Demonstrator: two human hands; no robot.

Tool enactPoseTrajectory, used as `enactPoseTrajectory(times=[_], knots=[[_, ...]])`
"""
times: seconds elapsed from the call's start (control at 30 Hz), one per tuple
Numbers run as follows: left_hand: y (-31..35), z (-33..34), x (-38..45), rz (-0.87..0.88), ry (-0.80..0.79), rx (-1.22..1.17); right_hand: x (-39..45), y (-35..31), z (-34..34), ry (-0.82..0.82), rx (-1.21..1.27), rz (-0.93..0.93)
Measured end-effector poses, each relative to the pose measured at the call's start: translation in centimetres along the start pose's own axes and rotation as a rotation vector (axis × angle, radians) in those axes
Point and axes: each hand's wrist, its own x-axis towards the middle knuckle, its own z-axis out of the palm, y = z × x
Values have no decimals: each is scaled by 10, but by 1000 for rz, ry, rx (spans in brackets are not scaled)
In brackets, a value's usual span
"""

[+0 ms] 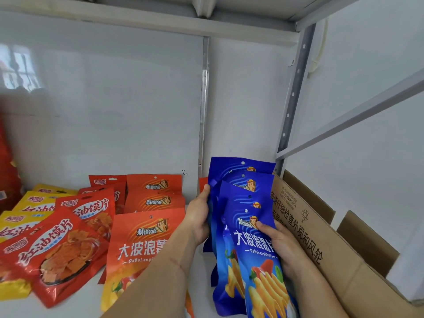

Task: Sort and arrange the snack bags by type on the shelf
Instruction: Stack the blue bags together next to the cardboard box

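Both hands hold a stack of blue snack bags (243, 216): the left hand (199, 216) wraps its left edge, and the right hand (278, 246) pinches the front bag with its thumb on top. Orange bags (142, 244) lie just left on the white shelf (75, 301), then red bags (57, 251) and yellow bags (25, 203). To the right stands a cardboard box (321, 237).

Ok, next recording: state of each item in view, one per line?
Blue chip bags: fanned stack, held upright at the shelf's right end.
Left hand: gripping the stack's left edge.
Right hand: gripping the stack's right side, thumb on the front bag.
Orange chip bags: overlapping row, lying on the shelf.
Red snack bags: lying overlapped.
Yellow snack bags: lying, partly covered.
Cardboard box: flaps open.
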Motion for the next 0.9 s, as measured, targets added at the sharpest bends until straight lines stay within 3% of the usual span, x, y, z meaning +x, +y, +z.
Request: enactPoseTrajectory(times=[0.23, 0.4, 0.6, 0.9], knots=[[-4, 13, -11, 53, 145, 89, 2, 0, -1, 10, -6, -12], [-7, 12, -10, 75, 223, 26, 2, 0, -3, 41, 2, -23], [-8, -4, 17, 247, 515, 366, 0, 0, -4, 68, 20, -26], [-7, -10, 42, -156, 354, 252, -6, -1, -5, 74, 50, 5]])
